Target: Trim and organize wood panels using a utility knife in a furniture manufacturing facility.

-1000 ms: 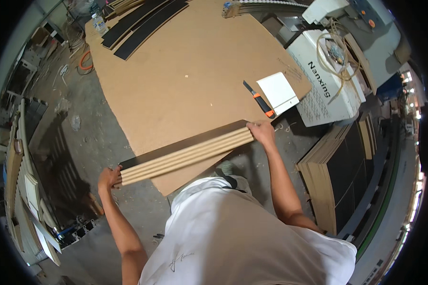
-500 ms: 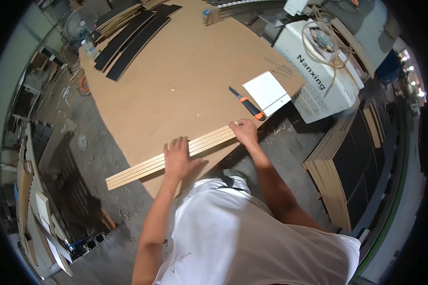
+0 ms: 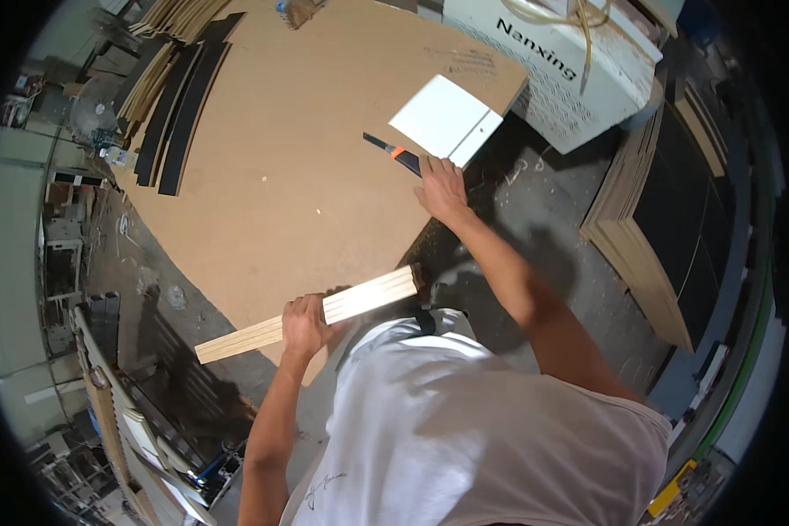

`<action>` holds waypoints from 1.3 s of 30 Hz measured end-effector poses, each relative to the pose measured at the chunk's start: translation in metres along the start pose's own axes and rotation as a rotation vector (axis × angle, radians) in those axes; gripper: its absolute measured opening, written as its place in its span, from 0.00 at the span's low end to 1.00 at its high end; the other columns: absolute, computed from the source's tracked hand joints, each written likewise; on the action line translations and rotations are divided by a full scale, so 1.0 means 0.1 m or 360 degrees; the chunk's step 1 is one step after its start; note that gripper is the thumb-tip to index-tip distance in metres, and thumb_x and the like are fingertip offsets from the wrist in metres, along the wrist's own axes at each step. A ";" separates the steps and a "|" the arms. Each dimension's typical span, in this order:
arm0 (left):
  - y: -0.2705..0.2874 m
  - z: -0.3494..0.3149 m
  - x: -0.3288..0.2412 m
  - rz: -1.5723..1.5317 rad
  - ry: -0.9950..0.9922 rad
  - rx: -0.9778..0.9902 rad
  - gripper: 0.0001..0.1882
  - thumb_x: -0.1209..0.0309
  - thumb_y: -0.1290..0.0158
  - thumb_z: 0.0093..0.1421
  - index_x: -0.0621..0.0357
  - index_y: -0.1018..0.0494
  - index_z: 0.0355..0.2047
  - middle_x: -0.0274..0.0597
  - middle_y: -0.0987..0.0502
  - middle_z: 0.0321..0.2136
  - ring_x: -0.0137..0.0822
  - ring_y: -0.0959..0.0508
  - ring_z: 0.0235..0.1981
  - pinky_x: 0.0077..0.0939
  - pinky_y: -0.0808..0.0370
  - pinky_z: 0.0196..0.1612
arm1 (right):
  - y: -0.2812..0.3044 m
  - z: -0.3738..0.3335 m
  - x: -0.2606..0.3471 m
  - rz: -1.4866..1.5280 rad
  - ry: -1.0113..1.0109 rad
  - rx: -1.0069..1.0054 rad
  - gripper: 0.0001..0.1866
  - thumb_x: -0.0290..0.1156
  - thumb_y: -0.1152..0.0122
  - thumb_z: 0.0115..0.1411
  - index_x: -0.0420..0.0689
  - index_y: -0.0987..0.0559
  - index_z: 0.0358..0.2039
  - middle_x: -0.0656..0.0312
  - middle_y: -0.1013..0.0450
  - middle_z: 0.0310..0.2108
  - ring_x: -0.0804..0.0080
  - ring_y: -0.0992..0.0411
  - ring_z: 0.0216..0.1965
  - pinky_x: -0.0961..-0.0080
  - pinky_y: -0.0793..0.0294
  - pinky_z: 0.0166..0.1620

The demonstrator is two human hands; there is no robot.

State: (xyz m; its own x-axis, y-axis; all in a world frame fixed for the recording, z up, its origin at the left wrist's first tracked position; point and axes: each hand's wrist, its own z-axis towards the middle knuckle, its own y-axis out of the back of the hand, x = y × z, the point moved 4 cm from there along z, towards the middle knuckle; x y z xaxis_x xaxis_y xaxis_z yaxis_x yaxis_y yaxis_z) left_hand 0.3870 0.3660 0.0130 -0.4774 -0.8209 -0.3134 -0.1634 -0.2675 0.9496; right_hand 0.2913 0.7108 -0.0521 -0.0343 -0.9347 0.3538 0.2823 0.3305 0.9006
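Observation:
My left hand (image 3: 305, 324) is closed around a bundle of pale wood strips (image 3: 368, 296) that lies across the near corner of the table. The strips are stacked side by side, and their left end sticks out past the table edge. Further off on the right, my right hand (image 3: 443, 188) has its fingers over the handle of an orange and black utility knife (image 3: 403, 158). The knife's dark blade points away to the left; the back of its handle is hidden under my fingers. Just beyond the knife lies a white square panel (image 3: 443, 118).
Long black-faced boards (image 3: 188, 118) lie in stacks at the table's (image 3: 298, 114) far left, beside a plastic bottle (image 3: 118, 156). Behind the right corner stands a large white box (image 3: 552, 79) with a hose on top. Stacked dark panels (image 3: 675, 210) stand on the right.
My right hand has let go of the strips' right end and reached forward to the knife handle. My left hand stays on the strips. The view has shifted.

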 end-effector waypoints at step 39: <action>-0.27 0.45 -1.12 0.0169 -0.0915 0.0275 0.31 0.54 0.31 0.46 0.62 0.29 0.43 0.47 0.25 0.31 0.49 0.25 0.36 0.43 0.31 0.46 | 0.26 -3.25 1.39 0.2471 -0.1681 0.0088 0.16 0.40 0.52 0.72 0.38 0.27 0.44 0.66 0.35 0.16 0.81 0.37 0.14 0.79 0.37 0.19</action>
State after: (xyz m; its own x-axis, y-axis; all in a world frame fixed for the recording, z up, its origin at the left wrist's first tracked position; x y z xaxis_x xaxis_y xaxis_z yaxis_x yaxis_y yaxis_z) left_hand 0.4065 0.4882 0.0222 -0.8805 -0.4220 -0.2159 -0.2041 -0.0736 0.9762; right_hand 0.6053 0.5468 -0.0610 -0.3175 0.6094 0.7265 0.6123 0.7168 -0.3337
